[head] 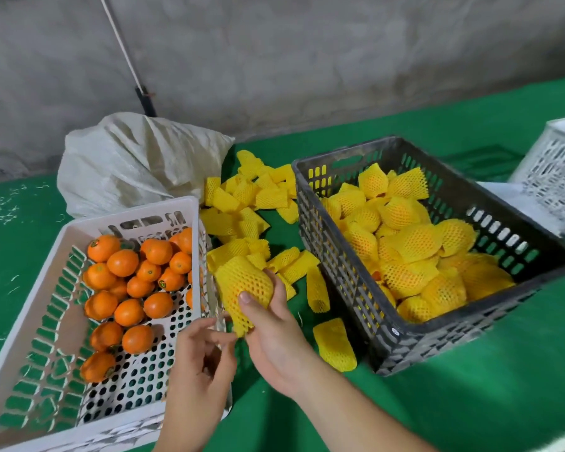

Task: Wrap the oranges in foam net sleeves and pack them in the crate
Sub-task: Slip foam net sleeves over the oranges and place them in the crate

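Note:
My right hand (274, 340) grips an orange wrapped in a yellow foam net sleeve (243, 283), held above the green table between the two crates. My left hand (203, 357) hovers just beside it with fingers apart, holding nothing. A white crate (30, 321) at the left holds several bare oranges (129, 282). The black crate (333, 252) at the right is filled with several sleeved oranges (415, 249). Loose yellow foam sleeves (248, 197) lie in a heap on the table between the crates, and one sleeve (335, 344) lies near the black crate's front corner.
A white woven sack (134, 161) slumps behind the white crate against the grey wall. Another white crate (558, 164) stands at the far right edge. A rod with a black handle (146, 101) leans on the wall. The table has a green cover (437, 402).

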The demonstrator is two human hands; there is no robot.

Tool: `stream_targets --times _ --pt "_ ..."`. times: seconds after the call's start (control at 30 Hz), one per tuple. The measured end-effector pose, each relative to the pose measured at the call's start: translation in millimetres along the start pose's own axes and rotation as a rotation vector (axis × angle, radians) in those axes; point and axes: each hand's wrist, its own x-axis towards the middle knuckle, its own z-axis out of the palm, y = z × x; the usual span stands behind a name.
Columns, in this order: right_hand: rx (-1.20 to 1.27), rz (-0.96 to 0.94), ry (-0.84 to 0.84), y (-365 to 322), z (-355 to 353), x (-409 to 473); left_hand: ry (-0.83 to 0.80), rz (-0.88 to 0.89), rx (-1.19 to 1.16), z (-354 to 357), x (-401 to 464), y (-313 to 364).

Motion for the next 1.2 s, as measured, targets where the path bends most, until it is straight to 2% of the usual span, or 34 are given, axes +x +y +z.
stream_targets --times 0.27,0.4,0.47,0.63,0.77,0.9,1.03,1.07,1.13,1.2 --pt "-0.599 -0.596 0.311 -108 -41 -6 0.005 -0.066 -0.097 -6 3 7" --pt "-0.644 -0.841 0.432 -128 -68 -8 0.014 -0.11 -0.153 -7 6 13" --pt "-0.613 -0.901 0.477 -125 -75 -6 0.008 -0.128 -0.155 -6 7 17" --pt "-0.567 -0.863 0.625 -125 -98 0 -0.002 -0.146 -0.166 -7 6 18" --pt "-0.84 -0.871 0.761 -151 -128 5 0.016 -0.169 -0.189 -11 7 19" --pt "-1.088 -0.754 0.843 -173 -147 13 0.042 -0.178 -0.207 -13 9 19" --pt "-1.292 -0.43 0.695 -171 -138 26 0.029 -0.195 -0.224 -15 10 20" --pt "-1.337 -0.411 0.672 -162 -131 28 0.026 -0.199 -0.226 -15 10 20" --pt "-1.438 -0.534 0.619 -135 -112 29 0.037 -0.212 -0.235 -16 11 20" --pt "-1.558 -0.675 0.461 -95 -92 29 0.045 -0.222 -0.252 -17 13 20"
